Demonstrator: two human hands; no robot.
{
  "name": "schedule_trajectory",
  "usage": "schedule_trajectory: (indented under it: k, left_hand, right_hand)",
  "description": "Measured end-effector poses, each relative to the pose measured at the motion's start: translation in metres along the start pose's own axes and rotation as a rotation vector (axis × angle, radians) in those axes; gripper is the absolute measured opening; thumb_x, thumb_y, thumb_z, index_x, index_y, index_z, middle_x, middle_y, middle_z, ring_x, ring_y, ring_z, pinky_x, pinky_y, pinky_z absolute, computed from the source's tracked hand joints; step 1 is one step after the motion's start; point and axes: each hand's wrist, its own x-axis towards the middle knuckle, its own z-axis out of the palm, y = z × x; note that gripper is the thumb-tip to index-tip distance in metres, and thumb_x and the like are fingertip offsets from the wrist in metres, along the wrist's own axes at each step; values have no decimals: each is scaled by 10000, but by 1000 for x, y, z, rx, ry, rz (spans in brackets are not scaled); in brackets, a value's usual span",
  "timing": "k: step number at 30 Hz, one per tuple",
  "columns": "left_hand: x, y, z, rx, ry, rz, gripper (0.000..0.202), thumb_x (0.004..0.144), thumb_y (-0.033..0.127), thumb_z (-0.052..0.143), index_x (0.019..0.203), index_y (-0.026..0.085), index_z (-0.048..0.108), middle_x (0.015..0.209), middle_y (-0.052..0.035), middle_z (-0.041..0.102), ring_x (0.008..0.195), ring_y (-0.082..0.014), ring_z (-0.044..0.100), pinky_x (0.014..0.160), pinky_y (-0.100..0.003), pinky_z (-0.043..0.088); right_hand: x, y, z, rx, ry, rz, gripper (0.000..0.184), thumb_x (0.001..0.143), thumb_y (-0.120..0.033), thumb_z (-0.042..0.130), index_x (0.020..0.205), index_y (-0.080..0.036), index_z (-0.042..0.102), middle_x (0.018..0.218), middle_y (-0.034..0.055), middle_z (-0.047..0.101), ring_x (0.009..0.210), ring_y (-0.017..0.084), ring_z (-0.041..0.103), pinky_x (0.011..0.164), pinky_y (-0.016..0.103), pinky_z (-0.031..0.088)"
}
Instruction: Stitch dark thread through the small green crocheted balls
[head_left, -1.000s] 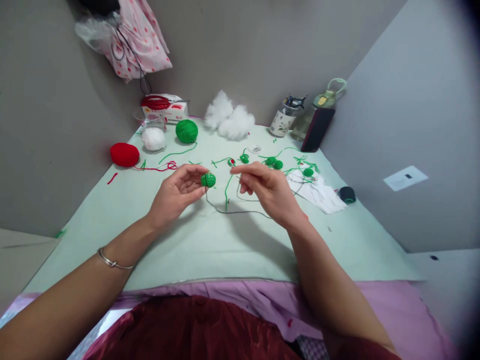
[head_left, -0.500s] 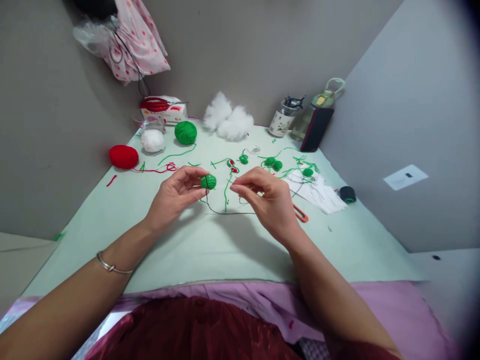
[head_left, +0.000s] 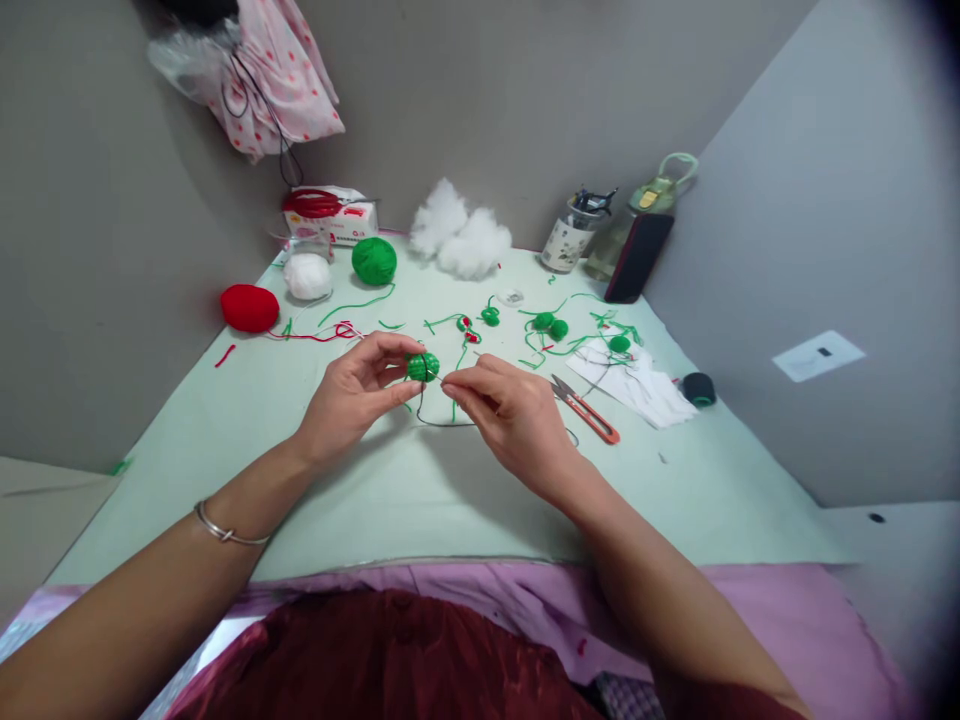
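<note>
Green crochet ball [head_left: 422,366] sits pinched in my left hand [head_left: 360,388] over the table [head_left: 390,500]. My right hand [head_left: 514,418], at its 4 o'clock, nips the dark thread [head_left: 442,422] looping beneath. Orange snips [head_left: 589,410] lie at 3 o'clock, small green pieces [head_left: 547,325] at 1, a green yarn ball [head_left: 373,260] at 11.

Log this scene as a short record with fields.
left hand: pinches a green crocheted ball above the table
right hand: fingertips pinched shut against the ball's right side; what they hold is too thin to tell
thread: dark thread loops on the table below the ball
tool: red-handled snips lie right of the right hand
far side: red yarn, white yarn, green yarn ball, white stuffing
</note>
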Motion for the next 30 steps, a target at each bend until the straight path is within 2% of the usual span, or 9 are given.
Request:
schedule_trajectory:
  k: [3, 9, 14, 20, 30]
  left_hand:
    - [-1, 0, 1, 14, 4, 4, 268, 805, 197, 822, 1051, 222, 721, 1085, -31, 672, 1005, -173, 671, 921, -314, 557]
    - [-1, 1, 2, 80, 12, 52, 247, 808, 187, 813, 1038, 216, 725, 1078, -34, 672, 1036, -178, 658, 994, -344, 524]
    - [-2, -1, 3, -5, 5, -1, 271, 794, 196, 828, 1035, 211, 705, 1057, -27, 683, 990, -168, 674, 886, -300, 564]
    - [0, -3, 5, -57, 35, 5, 274, 770, 194, 840, 1004, 199, 697, 990, -27, 702, 964, -173, 686, 868, -307, 573]
    - [-3, -4, 7, 46, 94, 106, 258, 777, 199, 839, 999, 213, 708, 1034, -36, 660, 1015, -182, 668, 955, -344, 539]
  right_hand:
    - [0, 0, 0, -11, -25, 25, 191, 1001, -215, 595, 923, -165, 763, 700, -1, 562, 598, 96, 481, 605, 236, 339]
    - [-1, -3, 1, 65, -43, 76, 150, 974, -171, 608, 902, -158, 739, 741, 9, 634, 611, 96, 503, 617, 234, 350]
    - [-1, -3, 6, 207, -4, 119, 123, 967, -180, 618, 891, -166, 714, 776, 11, 674, 621, 98, 513, 649, 239, 382]
    - [2, -1, 15, 335, 42, 177, 139, 956, -216, 634, 846, -176, 709, 781, 9, 683, 648, 106, 529, 651, 242, 393]
    - [6, 4, 21, 474, 30, 263, 151, 927, -265, 647, 816, -182, 705, 767, 11, 668, 659, 117, 531, 652, 257, 399]
